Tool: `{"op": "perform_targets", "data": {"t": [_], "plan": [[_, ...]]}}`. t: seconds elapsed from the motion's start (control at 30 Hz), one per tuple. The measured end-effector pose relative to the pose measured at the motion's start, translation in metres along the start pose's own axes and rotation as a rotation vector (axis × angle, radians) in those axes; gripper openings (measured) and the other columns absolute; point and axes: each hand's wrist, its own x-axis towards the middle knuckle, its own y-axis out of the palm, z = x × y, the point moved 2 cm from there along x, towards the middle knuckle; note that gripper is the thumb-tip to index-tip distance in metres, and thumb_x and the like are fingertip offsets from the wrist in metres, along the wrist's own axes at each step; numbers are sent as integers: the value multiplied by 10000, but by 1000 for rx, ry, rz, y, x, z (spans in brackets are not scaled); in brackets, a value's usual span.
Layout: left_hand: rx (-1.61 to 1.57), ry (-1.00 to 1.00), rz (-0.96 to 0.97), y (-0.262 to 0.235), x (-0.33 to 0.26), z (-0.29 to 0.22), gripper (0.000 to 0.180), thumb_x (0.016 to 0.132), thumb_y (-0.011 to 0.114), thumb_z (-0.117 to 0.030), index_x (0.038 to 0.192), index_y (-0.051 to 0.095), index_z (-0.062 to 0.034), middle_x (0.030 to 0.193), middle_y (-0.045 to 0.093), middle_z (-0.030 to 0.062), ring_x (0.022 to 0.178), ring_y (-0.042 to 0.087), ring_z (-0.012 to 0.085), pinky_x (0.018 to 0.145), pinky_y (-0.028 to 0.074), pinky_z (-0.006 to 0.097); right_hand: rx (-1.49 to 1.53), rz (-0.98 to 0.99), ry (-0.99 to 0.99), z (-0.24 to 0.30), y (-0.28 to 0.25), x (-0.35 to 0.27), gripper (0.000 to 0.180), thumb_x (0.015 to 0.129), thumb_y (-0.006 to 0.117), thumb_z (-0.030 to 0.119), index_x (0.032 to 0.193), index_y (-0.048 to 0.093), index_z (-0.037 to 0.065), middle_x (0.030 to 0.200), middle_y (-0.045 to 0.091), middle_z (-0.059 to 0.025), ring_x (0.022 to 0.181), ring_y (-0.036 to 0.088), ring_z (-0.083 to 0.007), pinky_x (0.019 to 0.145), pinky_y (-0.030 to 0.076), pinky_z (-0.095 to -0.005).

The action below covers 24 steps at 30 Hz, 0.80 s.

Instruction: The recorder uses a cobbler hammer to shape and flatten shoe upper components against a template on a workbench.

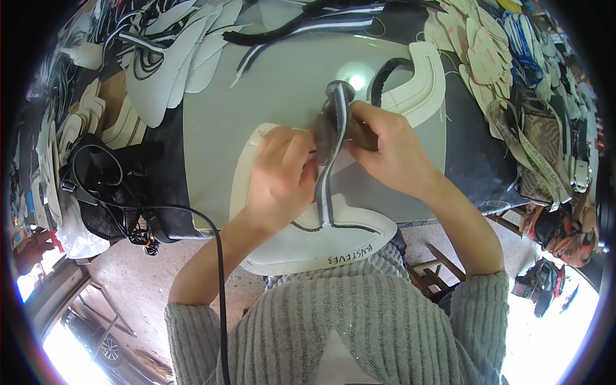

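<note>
My right hand (391,144) is closed around what looks like a shoemaker's hammer (326,144), with a dark round face at the far end and a blurred, flared body. A narrow black-and-white strip (341,115) runs along the hammer and down to a white shoe-upper piece (289,247). That piece has curved black lines and handwriting along its near edge, and overhangs the table's front edge. My left hand (282,170) rests over the white piece, its fingers curled and pinched beside the strip. What lies between those fingertips is hidden.
Another pale curved piece with a black band (420,83) lies right of the hammer. Black-and-white strips (308,27) lie along the back. Stacked white cut pieces (173,64) stand left, more (478,51) right. A black cable (222,289) hangs past my left arm. A patterned bag (539,147) sits right.
</note>
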Motion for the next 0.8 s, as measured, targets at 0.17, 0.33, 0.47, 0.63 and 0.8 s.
{"op": "perform_targets", "data": {"t": [0.17, 0.33, 0.47, 0.63, 0.8], "plan": [[190, 258, 56, 2, 2, -10, 271, 724, 702, 15, 981, 624, -24, 911, 678, 93, 911, 648, 259, 904, 489, 445, 99, -140, 177, -5, -38, 2, 218, 801, 727, 61, 902, 550, -19, 681, 571, -91, 597, 581, -175, 540, 439, -342], [516, 506, 92, 4, -4, -12, 191, 726, 685, -120, 896, 621, -60, 914, 676, 83, 870, 635, 209, 938, 491, 415, 351, -263, 281, 15, -56, -12, 200, 891, 711, 132, 936, 556, 14, 657, 540, 11, 518, 435, -33, 463, 342, -229], [467, 498, 132, -1, -3, -16, 197, 735, 679, -126, 908, 626, -46, 925, 675, 96, 890, 643, 230, 934, 508, 418, 256, -10, 49, 46, -20, -6, 250, 828, 676, 77, 1012, 541, -25, 745, 565, -185, 616, 559, -374, 588, 469, -405], [428, 559, 165, -5, -2, -8, 239, 755, 670, -139, 966, 642, -30, 978, 668, 131, 974, 652, 277, 937, 530, 427, 71, 55, -12, 9, 2, 4, 275, 733, 664, 26, 980, 548, -10, 816, 631, -222, 761, 622, -427, 625, 482, -475], [310, 505, 237, -14, 0, -7, 248, 761, 703, -92, 989, 645, -15, 976, 681, 121, 985, 653, 272, 910, 547, 413, 26, 128, -32, -7, -2, -10, 252, 781, 698, 19, 1003, 580, 11, 721, 566, -161, 621, 548, -314, 592, 440, -358]]}}
